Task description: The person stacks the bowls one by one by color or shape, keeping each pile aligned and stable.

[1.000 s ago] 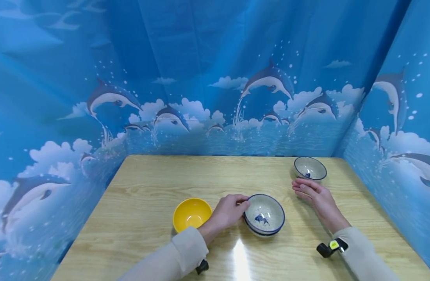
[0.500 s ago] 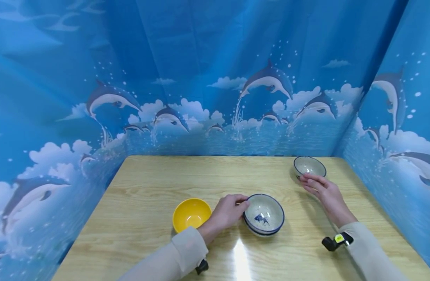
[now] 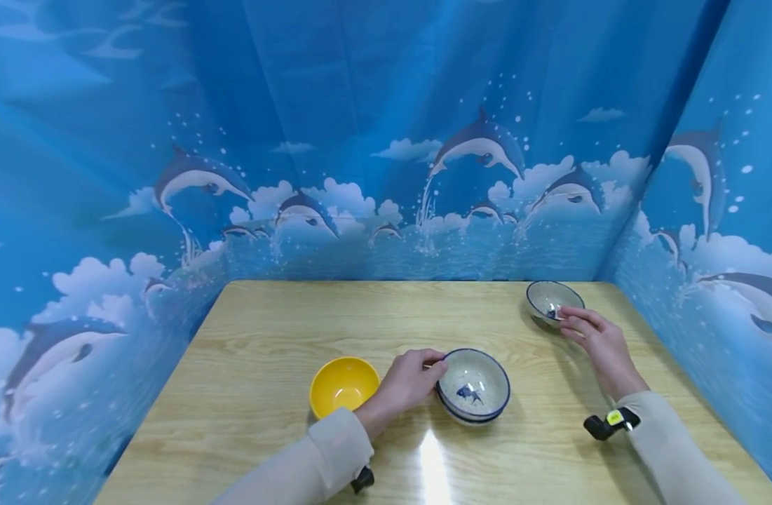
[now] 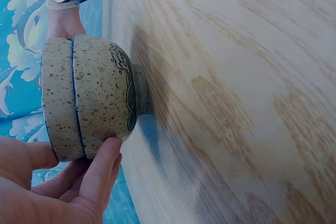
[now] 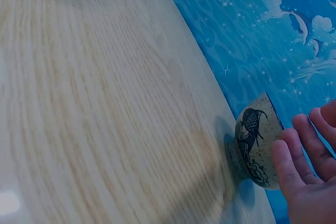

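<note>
My left hand (image 3: pixel 413 379) holds the left side of two stacked speckled bowls (image 3: pixel 474 387) with blue rims, a blue fish painted inside the top one. In the left wrist view, the thumb lies at the upper bowl's rim and the fingers lie along the outside of the stack (image 4: pixel 100 93). At the back right stands a third speckled bowl (image 3: pixel 550 298), upright. My right hand (image 3: pixel 603 347) is at its near right side, fingers extended and slightly bent. Whether the fingertips (image 5: pixel 281 150) touch that bowl (image 5: pixel 254 140), I cannot tell.
A yellow bowl (image 3: pixel 343 384) stands left of the stack, partly hidden behind the left forearm. All of it sits on a wood-grain table (image 3: pixel 285 315). A blue curtain (image 3: pixel 360 140) with dolphins hangs along the back and sides.
My right hand has moved to the right and slightly away from me, along the near side of the far bowl. The left hand and the stack stay where they were.
</note>
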`<state>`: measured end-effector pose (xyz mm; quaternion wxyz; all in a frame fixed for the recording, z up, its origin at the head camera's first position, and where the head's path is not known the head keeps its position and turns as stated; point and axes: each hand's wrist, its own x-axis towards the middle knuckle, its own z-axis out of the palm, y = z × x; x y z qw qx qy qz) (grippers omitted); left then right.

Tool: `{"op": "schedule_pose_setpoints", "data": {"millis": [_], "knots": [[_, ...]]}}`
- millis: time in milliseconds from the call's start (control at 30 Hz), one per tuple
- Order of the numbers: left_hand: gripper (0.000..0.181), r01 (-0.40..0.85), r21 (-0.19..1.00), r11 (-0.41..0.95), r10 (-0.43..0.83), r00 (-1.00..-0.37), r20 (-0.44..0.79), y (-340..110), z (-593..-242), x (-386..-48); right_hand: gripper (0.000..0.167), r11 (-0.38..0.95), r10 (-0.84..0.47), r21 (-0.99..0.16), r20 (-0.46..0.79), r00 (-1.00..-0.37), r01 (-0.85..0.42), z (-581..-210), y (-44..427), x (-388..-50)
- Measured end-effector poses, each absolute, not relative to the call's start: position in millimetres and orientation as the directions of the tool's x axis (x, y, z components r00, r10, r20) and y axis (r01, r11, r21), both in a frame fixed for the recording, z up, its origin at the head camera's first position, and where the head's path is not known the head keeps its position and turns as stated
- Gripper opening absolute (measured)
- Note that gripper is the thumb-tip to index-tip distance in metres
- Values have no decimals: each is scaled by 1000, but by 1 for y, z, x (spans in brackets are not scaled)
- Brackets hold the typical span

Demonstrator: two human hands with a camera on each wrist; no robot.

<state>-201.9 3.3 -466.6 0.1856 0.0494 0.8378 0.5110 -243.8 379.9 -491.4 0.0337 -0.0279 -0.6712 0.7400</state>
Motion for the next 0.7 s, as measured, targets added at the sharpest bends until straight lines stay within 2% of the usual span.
{"op": "schedule_pose_setpoints", "data": {"millis": [300,500,700], "knots": [[34,-108,875,471,273,-926,-261,3,-467,-202,26,-154,189,-987,18,-982,-47,-495,391,-248],[34,-106,876,471,273,-926,-259,3,-467,-202,33,-172,254,-985,-33,-967,-12,-498,399,-249],[34,-87,877,473,278,-929,-242,4,-467,-201,27,-232,280,-973,-75,-957,9,-501,407,-252]]}}
